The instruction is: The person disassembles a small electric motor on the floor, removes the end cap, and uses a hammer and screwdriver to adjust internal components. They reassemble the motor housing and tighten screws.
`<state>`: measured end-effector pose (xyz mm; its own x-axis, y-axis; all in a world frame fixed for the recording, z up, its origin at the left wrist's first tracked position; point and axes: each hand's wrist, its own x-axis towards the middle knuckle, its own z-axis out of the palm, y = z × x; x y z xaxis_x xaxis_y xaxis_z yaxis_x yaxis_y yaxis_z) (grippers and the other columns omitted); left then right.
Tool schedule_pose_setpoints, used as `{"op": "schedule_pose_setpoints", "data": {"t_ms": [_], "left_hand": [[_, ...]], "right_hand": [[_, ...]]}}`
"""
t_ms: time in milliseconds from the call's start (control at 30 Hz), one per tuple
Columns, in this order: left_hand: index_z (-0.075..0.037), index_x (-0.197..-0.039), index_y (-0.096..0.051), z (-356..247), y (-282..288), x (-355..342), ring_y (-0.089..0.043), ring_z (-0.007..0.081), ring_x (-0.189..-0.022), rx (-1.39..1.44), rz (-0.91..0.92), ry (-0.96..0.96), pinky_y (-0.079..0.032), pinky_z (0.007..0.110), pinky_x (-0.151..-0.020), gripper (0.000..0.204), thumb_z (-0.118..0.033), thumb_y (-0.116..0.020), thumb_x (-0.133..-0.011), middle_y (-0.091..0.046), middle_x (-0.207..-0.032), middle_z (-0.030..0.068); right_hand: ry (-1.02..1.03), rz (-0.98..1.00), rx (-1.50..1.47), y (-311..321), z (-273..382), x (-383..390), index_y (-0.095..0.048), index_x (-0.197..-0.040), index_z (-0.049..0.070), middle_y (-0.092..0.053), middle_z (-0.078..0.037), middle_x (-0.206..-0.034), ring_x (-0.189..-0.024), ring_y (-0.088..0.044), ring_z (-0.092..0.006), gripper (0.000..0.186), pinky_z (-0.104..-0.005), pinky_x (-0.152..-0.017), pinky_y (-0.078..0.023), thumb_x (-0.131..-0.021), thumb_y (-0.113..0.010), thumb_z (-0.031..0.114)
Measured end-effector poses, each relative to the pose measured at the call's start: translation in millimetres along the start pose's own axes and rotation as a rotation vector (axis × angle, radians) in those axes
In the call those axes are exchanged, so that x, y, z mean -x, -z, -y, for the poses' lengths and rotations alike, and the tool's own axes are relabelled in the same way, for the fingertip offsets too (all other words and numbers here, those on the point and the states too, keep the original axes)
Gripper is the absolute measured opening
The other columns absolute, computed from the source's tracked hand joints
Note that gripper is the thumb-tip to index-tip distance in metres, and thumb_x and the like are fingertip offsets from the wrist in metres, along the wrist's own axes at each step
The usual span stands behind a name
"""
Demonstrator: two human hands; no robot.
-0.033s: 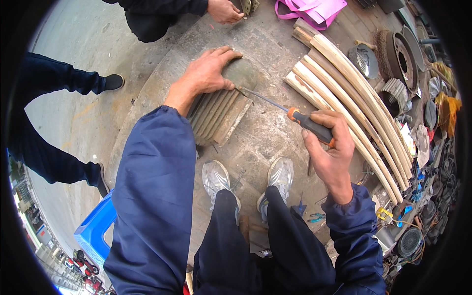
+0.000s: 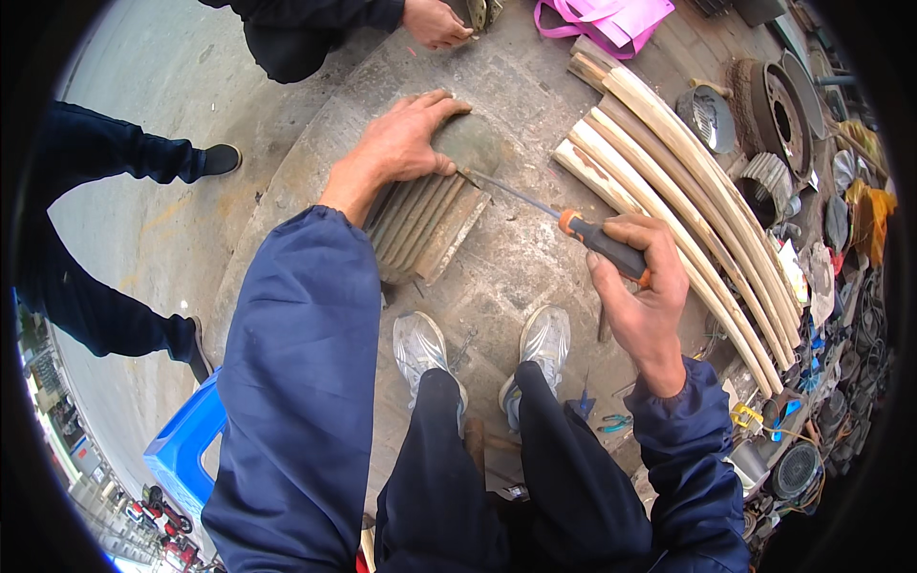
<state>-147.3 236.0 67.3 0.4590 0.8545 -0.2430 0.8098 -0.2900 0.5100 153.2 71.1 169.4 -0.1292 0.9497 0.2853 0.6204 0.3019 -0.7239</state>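
A finned metal motor housing (image 2: 420, 227) with a rounded, greenish end cover (image 2: 476, 143) lies on the concrete. Across its top, my left hand (image 2: 401, 136) grips it, the fingers spread over the cover and the thumb by the cover's edge. From the right, my right hand (image 2: 645, 286) is closed around the handle of an orange-and-black screwdriver (image 2: 597, 241). The blade points left, and its tip meets the seam between cover and fins, close to my left thumb. Whether the tip is inside the seam is hard to see.
Curved wooden poles (image 2: 669, 181) lie to the right, beside heaped scrap parts (image 2: 841, 382). A pink bag (image 2: 611, 24) sits at the far side. Another person's hand (image 2: 437, 21) holds a metal part; someone stands at left. A blue plastic stool (image 2: 186, 444) and teal-handled pliers (image 2: 616, 422) are nearby.
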Motion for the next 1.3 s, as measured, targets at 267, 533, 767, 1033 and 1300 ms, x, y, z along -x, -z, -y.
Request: {"op": "schedule_pose_setpoints", "data": {"t_ms": [267, 533, 767, 1033, 1300], "left_hand": [[-0.028, -0.158, -0.055, -0.5, 0.9, 0.1, -0.043, 0.0354, -0.156, 0.005, -0.005, -0.010, -0.043, 0.048, -0.125, 0.093, -0.028, -0.094, -0.073, -0.044, -0.172, 0.0070], [-0.027, -0.157, -0.056, 2.5, -2.0, -1.2, -0.043, 0.0356, -0.155, 0.013, -0.023, -0.031, -0.044, 0.049, -0.124, 0.093, -0.027, -0.094, -0.073, -0.045, -0.171, 0.0081], [-0.025, -0.158, -0.055, -1.7, 2.0, -1.3, -0.042, 0.0378, -0.156, 0.024, 0.001, -0.026, -0.042, 0.047, -0.126, 0.094, -0.024, -0.094, -0.073, -0.044, -0.171, 0.0110], [-0.024, -0.158, -0.055, -3.8, 3.7, -0.2, -0.041, 0.0379, -0.157, 0.031, 0.013, -0.007, -0.040, 0.047, -0.127, 0.095, -0.023, -0.095, -0.072, -0.043, -0.172, 0.0116], [-0.027, -0.156, -0.056, 0.9, -0.3, -1.8, -0.045, 0.0368, -0.154, -0.008, -0.008, -0.020, -0.045, 0.048, -0.123, 0.091, -0.027, -0.092, -0.073, -0.045, -0.170, 0.0079]], "right_hand": [[0.009, 0.027, -0.007, 1.1, 3.3, -3.2, -0.070, -0.115, -0.001, -0.070, -0.017, -0.114, -0.098, -0.072, -0.0270, 0.031, -0.0358, -0.084, -0.059, -0.086, -0.081, -0.005], [0.091, 0.127, 0.167, 13.4, 11.9, -20.3, -0.064, -0.119, -0.001, -0.071, -0.019, -0.102, -0.086, -0.074, -0.0247, 0.033, -0.0360, -0.071, -0.058, -0.092, -0.083, 0.002], [-0.137, -0.045, 0.109, -2.8, 10.9, -11.8, -0.055, -0.120, -0.004, -0.072, -0.015, -0.082, -0.066, -0.069, -0.0229, 0.038, -0.0355, -0.062, -0.057, -0.102, -0.079, 0.020], [-0.430, 0.059, 0.016, 1.3, 15.8, -5.3, -0.049, -0.137, -0.005, -0.072, -0.017, -0.097, -0.084, -0.071, -0.0243, 0.052, -0.0364, -0.078, -0.056, -0.100, -0.078, 0.018], [-0.414, -0.088, 0.085, -10.0, 20.1, -13.8, -0.051, -0.128, -0.006, -0.076, -0.019, -0.094, -0.079, -0.074, -0.0235, 0.044, -0.0329, -0.073, -0.058, -0.103, -0.078, 0.018]]}}
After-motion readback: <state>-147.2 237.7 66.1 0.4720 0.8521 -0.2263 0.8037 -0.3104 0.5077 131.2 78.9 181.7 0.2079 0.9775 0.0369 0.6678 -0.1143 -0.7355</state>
